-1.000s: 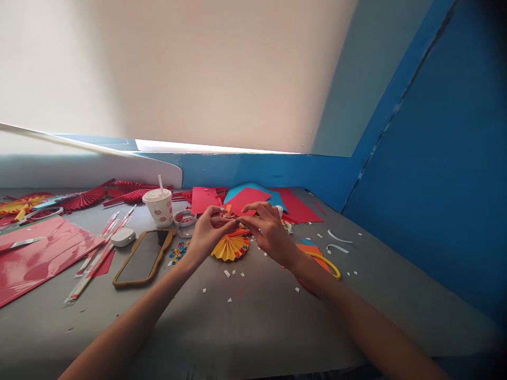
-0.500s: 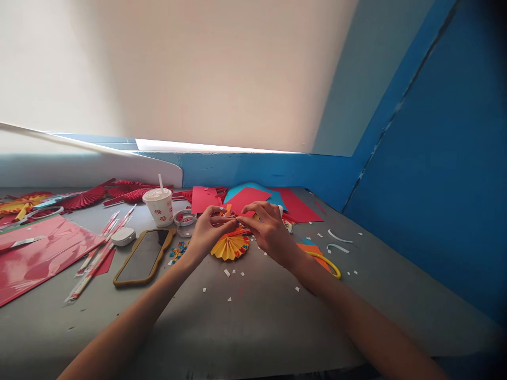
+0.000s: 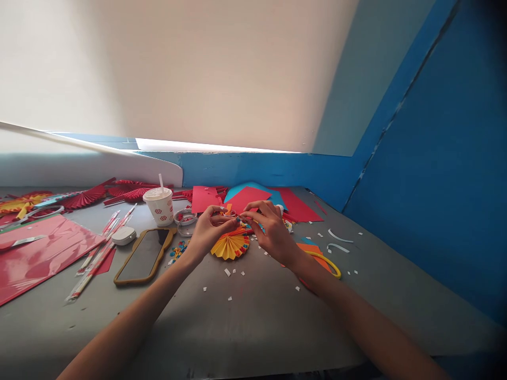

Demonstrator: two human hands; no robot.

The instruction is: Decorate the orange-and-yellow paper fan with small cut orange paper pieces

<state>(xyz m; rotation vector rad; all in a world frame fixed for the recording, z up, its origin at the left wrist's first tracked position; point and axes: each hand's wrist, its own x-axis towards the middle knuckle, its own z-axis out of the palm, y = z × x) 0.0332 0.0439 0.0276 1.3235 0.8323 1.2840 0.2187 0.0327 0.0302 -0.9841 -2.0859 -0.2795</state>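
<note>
My left hand (image 3: 208, 232) and my right hand (image 3: 274, 232) meet fingertip to fingertip above a yellow pleated paper fan (image 3: 229, 246). Thumb and fingers of the left are pinched at a tiny bluish bit, too small to name. The right hand's fingers are also pinched together at that spot; what they grip, if anything, I cannot make out. Red and blue bits dot the fan's right edge, and its upper part is partly hidden behind the hands. Beside my left wrist lies a small pile of blue and yellow paper bits (image 3: 180, 249).
A phone (image 3: 138, 256), white case (image 3: 124, 236) and paper cup with straw (image 3: 159, 208) stand left. Wrapped sticks (image 3: 93, 264) lie near a pink plastic-covered pack (image 3: 43, 253). Red sheets (image 3: 299, 205) lie behind; yellow-handled scissors (image 3: 335, 269) rest under my right forearm. White scraps are scattered around.
The right fingertips have shifted slightly and drawn a little apart from the left ones, and a small bluish bit now shows between them. The left hand has hardly moved.
</note>
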